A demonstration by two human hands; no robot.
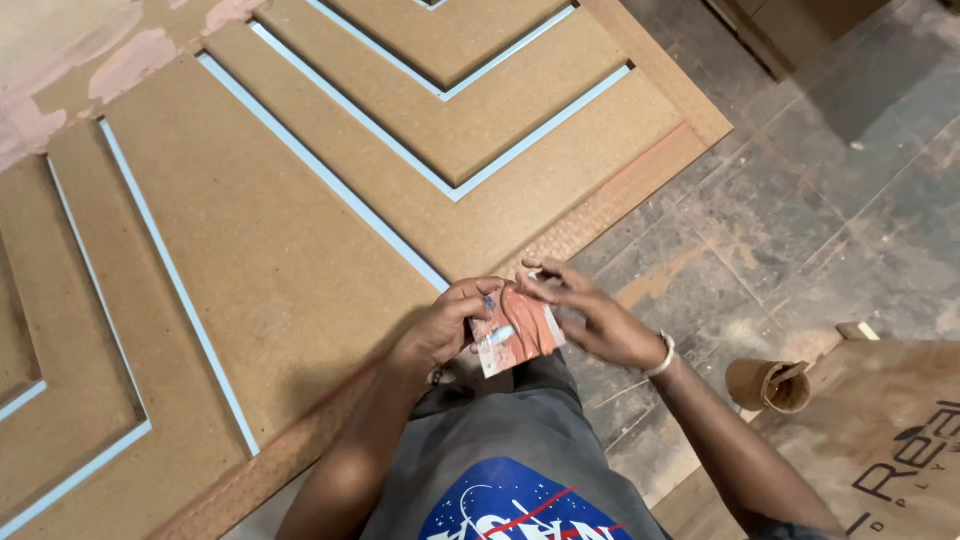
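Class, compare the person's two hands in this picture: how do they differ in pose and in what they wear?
The left hand curls, gripping the folded reddish sandpaper sheet; the right hand lies flatter, fingers stretched over the sheet. The right wrist wears a white bangle; the left shows none. Both touch the same sheet.

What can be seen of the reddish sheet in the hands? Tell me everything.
The reddish sheet looks like a small folded piece of sandpaper, rust-orange with a paler whitish strip along its lower left edge. It is held tilted above the brown board. The left hand grips its left side; the right hand lies flat across its right edge.
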